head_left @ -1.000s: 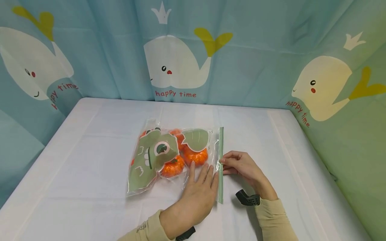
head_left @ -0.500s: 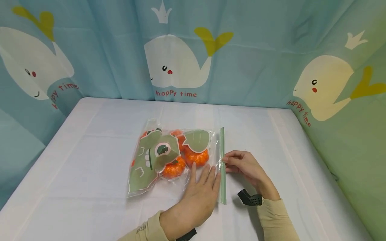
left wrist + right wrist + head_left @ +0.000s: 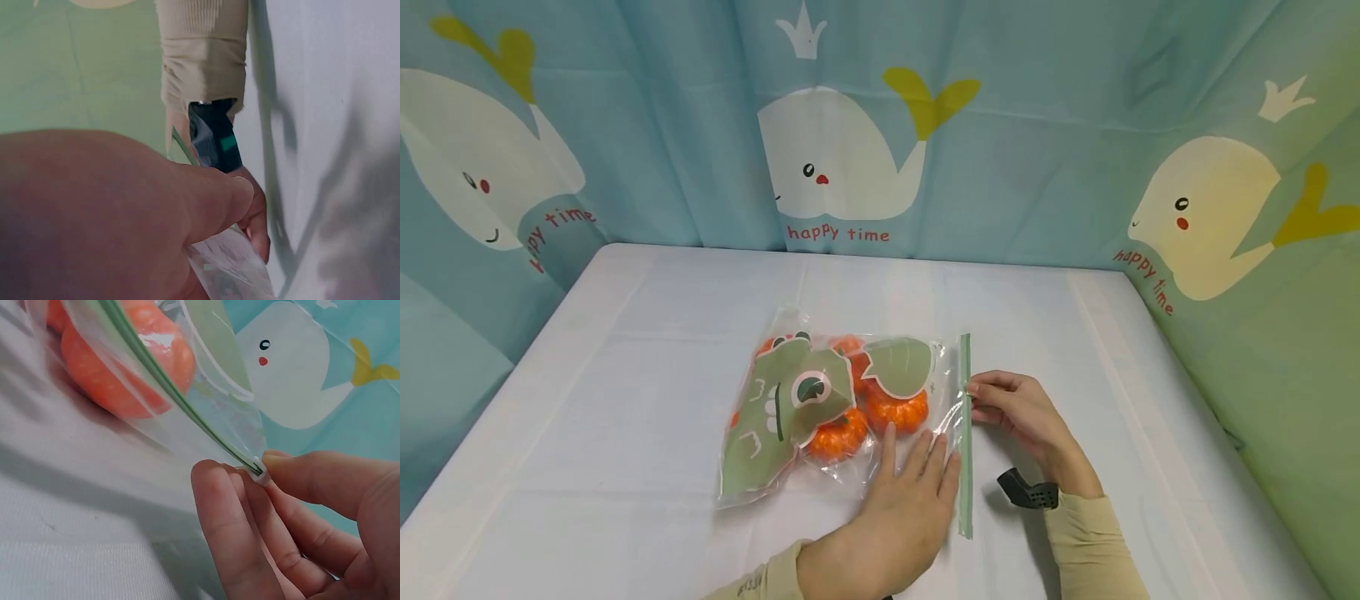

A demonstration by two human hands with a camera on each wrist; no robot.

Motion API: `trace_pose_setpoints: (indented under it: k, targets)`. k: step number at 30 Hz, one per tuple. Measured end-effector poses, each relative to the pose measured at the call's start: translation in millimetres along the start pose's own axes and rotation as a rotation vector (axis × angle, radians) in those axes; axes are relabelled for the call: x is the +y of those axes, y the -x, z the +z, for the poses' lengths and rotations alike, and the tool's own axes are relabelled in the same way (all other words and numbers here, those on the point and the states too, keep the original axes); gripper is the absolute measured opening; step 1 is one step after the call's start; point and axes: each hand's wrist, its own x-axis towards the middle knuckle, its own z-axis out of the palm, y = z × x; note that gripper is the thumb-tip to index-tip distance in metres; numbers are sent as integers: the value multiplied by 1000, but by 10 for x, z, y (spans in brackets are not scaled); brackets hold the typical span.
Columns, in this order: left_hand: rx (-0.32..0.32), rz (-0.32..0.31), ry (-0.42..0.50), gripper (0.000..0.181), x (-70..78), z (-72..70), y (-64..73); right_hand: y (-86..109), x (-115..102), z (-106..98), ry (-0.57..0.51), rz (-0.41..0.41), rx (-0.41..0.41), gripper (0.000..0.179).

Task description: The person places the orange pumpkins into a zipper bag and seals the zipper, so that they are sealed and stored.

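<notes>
A clear zip bag (image 3: 752,433) printed with a green cartoon creature lies on the white table. Inside it are several orange pumpkins (image 3: 837,437), partly hidden by the print. Along its right side runs a green zip strip (image 3: 966,467). My left hand (image 3: 891,517) rests on the bag's near right part, fingers straight and spread, close to the strip. With thumb and fingers, my right hand (image 3: 1022,412) pinches a small white slider (image 3: 259,474) on the strip, nearer its far end. In the left wrist view, my left thumb (image 3: 219,197) overlaps the clear plastic.
The white table (image 3: 625,375) extends around the bag on all sides. Behind it hangs a blue-green curtain (image 3: 1030,192) with whale prints, wrapping round to the right. A black wrist camera mount (image 3: 1030,490) sits at my right wrist.
The bag has shifted slightly right and toward me, left hand moving with it. My right hand, pinching the slider, now sits farther along the strip toward its far end.
</notes>
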Motion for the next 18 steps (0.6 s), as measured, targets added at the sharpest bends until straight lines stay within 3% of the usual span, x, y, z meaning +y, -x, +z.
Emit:
trace_pose_setpoints:
  k: [8,18]
  targets:
    - [-28,18,-41,62,80,15,16,-4,-4,-60,-6,-9,48,27]
    - [-49,90,-4,58,136,78,44,40,1,-186,-61,-25,106,29]
